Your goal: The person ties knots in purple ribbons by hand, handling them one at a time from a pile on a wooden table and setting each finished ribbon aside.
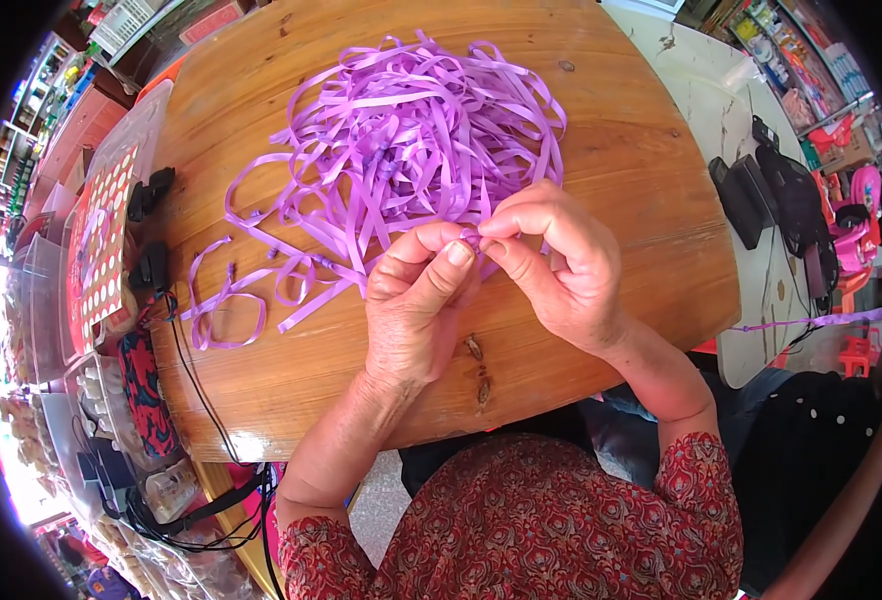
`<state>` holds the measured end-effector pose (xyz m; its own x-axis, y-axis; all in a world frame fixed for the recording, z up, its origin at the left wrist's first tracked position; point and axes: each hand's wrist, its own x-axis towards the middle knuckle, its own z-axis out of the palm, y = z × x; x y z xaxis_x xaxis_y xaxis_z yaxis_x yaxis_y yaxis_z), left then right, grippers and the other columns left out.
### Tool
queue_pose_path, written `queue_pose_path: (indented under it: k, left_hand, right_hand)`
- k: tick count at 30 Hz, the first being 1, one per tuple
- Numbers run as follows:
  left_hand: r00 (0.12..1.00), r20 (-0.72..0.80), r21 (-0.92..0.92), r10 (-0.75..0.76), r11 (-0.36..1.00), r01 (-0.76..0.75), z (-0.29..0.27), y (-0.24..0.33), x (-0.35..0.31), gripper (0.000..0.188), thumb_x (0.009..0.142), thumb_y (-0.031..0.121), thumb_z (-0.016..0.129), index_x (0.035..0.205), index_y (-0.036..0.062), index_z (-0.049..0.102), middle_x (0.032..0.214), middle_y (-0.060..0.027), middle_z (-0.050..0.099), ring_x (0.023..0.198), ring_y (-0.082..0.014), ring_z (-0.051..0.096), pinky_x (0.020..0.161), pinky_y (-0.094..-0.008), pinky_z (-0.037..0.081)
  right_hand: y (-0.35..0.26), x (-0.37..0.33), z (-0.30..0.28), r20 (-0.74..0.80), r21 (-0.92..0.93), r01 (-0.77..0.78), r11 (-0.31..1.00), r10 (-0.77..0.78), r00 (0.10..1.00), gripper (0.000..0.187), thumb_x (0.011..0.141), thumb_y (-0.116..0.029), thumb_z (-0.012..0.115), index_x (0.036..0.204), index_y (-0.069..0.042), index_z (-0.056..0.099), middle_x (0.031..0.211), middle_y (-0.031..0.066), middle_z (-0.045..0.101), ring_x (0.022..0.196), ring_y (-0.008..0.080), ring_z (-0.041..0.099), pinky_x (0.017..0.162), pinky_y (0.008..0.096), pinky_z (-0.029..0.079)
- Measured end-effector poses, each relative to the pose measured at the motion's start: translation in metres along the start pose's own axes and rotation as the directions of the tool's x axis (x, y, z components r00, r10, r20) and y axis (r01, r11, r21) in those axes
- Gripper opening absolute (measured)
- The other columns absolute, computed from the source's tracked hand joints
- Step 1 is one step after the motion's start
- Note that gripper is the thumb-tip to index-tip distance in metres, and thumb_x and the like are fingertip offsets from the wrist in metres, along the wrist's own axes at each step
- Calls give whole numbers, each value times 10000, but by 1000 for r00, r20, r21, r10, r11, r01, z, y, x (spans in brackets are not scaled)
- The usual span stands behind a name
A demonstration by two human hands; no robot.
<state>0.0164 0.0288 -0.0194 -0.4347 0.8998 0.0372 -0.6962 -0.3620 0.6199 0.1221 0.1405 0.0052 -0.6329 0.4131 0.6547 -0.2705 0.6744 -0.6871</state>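
Observation:
A big loose heap of purple ribbon (pixel 421 130) lies on the wooden table (pixel 631 270), with looped ends trailing off to the left. Small dark purple knots or rolled bits show along some strands. My left hand (pixel 416 295) pinches a small piece of the ribbon (pixel 472 239) between thumb and forefinger, just in front of the heap. From the other side my right hand (pixel 561 265) pinches the same spot, its fingertips almost touching the left thumb. The fingers hide most of the held piece, so its exact shape is unclear.
Black cables (pixel 196 375) run along the table's left edge beside plastic boxes (pixel 36 310) and a red dotted sheet (pixel 111 250). At right, a white marbled surface (pixel 686 60) carries black devices (pixel 746 195). Another person's arm (pixel 846 500) shows at the lower right, near a purple strip (pixel 861 316).

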Motion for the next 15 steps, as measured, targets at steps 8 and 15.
queue_pose_path:
  k: [8, 15]
  left_hand:
    - [998, -35, 116, 59, 992, -54, 6, 1, -3, 55, 882, 72, 615, 920, 37, 635, 759, 18, 583, 603, -47, 411, 543, -193, 318]
    - [999, -33, 158, 32, 987, -26, 3, 3, -3, 43, 872, 59, 621, 900, 40, 648, 781, 15, 597, 630, -44, 422, 559, -193, 325]
  right_hand:
    - [-4, 5, -5, 7, -50, 71, 996, -71, 997, 163, 723, 53, 707, 861, -13, 651, 817, 69, 619, 719, 172, 587, 626, 277, 462]
    - [-5, 7, -12, 75, -58, 17, 998, -13, 997, 196, 690, 77, 714, 836, -49, 676, 803, 38, 573, 726, 143, 562, 615, 252, 452]
